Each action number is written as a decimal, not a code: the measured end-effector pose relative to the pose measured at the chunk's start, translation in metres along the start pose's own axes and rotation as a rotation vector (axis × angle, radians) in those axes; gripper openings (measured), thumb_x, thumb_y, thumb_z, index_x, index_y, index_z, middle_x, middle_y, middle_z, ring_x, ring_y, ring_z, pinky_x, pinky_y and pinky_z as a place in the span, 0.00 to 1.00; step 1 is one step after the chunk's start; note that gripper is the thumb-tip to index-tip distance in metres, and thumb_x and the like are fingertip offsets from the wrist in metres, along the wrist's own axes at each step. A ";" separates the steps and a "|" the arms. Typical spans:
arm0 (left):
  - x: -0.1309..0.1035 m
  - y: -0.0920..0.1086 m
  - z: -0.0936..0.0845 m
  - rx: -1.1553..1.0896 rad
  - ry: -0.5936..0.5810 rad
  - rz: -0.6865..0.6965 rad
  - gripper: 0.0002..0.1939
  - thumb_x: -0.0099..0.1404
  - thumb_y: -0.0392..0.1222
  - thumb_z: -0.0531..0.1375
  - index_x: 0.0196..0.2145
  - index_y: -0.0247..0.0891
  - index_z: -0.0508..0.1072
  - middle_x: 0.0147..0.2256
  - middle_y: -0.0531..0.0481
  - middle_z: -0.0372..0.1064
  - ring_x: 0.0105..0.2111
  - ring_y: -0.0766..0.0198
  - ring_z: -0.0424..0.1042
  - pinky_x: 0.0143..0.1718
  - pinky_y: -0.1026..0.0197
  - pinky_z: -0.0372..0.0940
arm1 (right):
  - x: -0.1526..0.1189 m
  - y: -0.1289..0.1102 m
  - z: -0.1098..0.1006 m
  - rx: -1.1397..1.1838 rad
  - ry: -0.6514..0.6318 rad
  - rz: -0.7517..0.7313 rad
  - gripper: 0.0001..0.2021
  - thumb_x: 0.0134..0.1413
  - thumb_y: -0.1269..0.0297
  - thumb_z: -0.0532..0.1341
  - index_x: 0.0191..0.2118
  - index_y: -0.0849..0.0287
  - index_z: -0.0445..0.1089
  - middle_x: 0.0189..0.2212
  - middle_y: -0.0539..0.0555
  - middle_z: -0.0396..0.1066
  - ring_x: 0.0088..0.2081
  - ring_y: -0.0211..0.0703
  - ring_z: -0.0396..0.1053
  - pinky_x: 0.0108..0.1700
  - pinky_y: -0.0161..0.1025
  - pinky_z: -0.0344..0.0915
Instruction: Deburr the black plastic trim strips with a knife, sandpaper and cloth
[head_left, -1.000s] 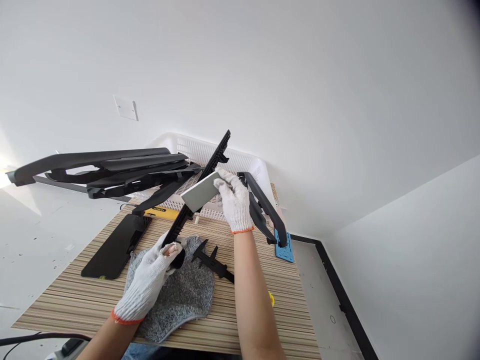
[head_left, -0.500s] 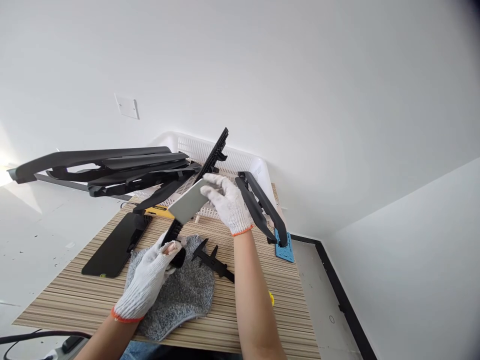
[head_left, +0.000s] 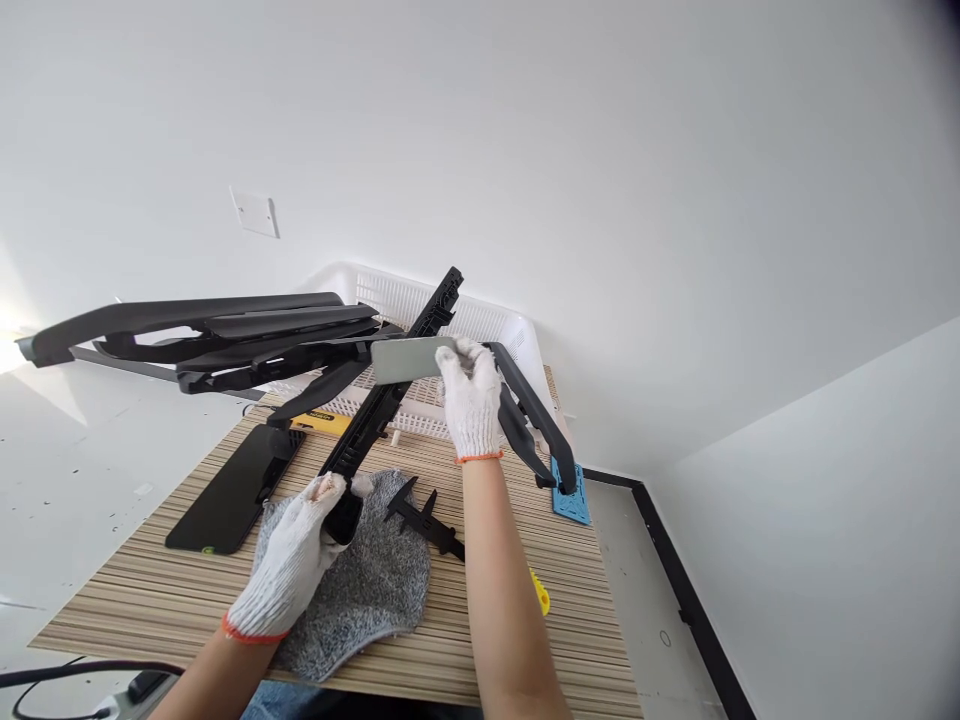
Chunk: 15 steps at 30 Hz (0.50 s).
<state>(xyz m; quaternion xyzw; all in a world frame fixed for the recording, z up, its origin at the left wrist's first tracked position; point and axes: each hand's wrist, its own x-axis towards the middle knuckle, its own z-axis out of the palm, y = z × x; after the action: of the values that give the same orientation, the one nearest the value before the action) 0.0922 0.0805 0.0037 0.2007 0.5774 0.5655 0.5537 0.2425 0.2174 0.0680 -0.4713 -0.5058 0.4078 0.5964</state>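
My left hand [head_left: 294, 545], in a white knit glove, is closed around the near end of a long black plastic trim strip [head_left: 367, 425]. The strip slants up and away, its ribbed, clipped side showing. In my gloved right hand [head_left: 472, 395] a flat grey-green rectangular pad [head_left: 407, 360] is pinched at its right end. The pad lies across the strip's upper half in view; whether they touch I cannot tell. A grey cloth [head_left: 375, 590] is spread below my left hand. Black calipers [head_left: 426, 522] rest partly on that cloth, their far end hidden by my right forearm.
A white plastic basket [head_left: 517, 345] stands by the wall, with several black trim pieces [head_left: 247, 325] jutting left and others [head_left: 532, 410] leaning right. A black flat panel [head_left: 229, 490], a yellow tool [head_left: 322, 422], a blue plate [head_left: 571, 500] and a yellow item [head_left: 540, 592] lie on the table.
My right hand has moved slightly right and turned, bringing the pad from a slant to nearly level. The trim strip has rolled, showing more of its ribbed side. My left hand keeps its grip.
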 end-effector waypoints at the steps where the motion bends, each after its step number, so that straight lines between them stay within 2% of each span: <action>1: 0.001 -0.001 0.000 -0.012 -0.012 0.000 0.22 0.45 0.60 0.73 0.29 0.42 0.74 0.28 0.50 0.74 0.25 0.60 0.69 0.20 0.64 0.60 | 0.000 0.000 0.000 -0.032 -0.076 -0.014 0.17 0.59 0.52 0.68 0.49 0.54 0.74 0.42 0.53 0.77 0.30 0.37 0.71 0.28 0.34 0.69; 3: 0.002 -0.001 -0.001 -0.041 -0.029 0.002 0.22 0.45 0.58 0.74 0.31 0.41 0.76 0.28 0.51 0.74 0.24 0.63 0.67 0.19 0.65 0.59 | 0.000 0.000 0.000 -0.075 -0.176 -0.013 0.17 0.56 0.53 0.70 0.49 0.53 0.75 0.43 0.53 0.78 0.32 0.38 0.73 0.29 0.35 0.70; 7: 0.002 -0.001 -0.001 -0.114 -0.047 0.010 0.23 0.44 0.52 0.76 0.34 0.39 0.77 0.26 0.54 0.72 0.22 0.67 0.64 0.18 0.68 0.56 | 0.001 -0.002 -0.001 -0.008 0.041 0.052 0.19 0.62 0.52 0.65 0.54 0.54 0.71 0.44 0.54 0.76 0.26 0.34 0.68 0.24 0.35 0.67; 8: 0.001 0.000 -0.001 -0.119 -0.065 0.015 0.22 0.45 0.51 0.76 0.34 0.38 0.77 0.25 0.55 0.71 0.20 0.69 0.61 0.16 0.69 0.55 | 0.001 -0.003 -0.002 -0.023 0.026 0.050 0.19 0.61 0.51 0.65 0.54 0.54 0.71 0.43 0.54 0.76 0.25 0.34 0.67 0.24 0.35 0.67; 11: -0.003 0.002 0.002 -0.112 -0.155 0.029 0.19 0.50 0.54 0.73 0.31 0.37 0.77 0.15 0.58 0.61 0.13 0.73 0.52 0.13 0.69 0.50 | 0.000 -0.005 -0.003 -0.112 -0.136 0.023 0.22 0.57 0.52 0.70 0.55 0.53 0.72 0.41 0.51 0.74 0.26 0.34 0.68 0.26 0.35 0.68; 13: -0.004 0.003 0.002 -0.120 -0.211 0.033 0.20 0.54 0.57 0.71 0.29 0.36 0.77 0.11 0.59 0.55 0.10 0.73 0.50 0.11 0.70 0.48 | 0.000 -0.002 -0.003 -0.090 -0.109 0.046 0.26 0.57 0.52 0.69 0.58 0.54 0.70 0.39 0.51 0.74 0.25 0.35 0.68 0.25 0.35 0.68; 15: -0.004 0.002 0.000 -0.151 -0.257 0.030 0.22 0.57 0.60 0.70 0.28 0.36 0.77 0.10 0.57 0.56 0.09 0.73 0.50 0.10 0.70 0.47 | 0.001 0.003 -0.002 -0.038 -0.029 0.065 0.29 0.59 0.50 0.66 0.62 0.55 0.66 0.39 0.52 0.74 0.24 0.36 0.68 0.24 0.37 0.68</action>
<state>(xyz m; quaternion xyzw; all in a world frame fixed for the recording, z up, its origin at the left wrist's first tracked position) 0.0927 0.0779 0.0067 0.2380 0.4546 0.5851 0.6280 0.2443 0.2190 0.0654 -0.4928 -0.5065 0.4242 0.5663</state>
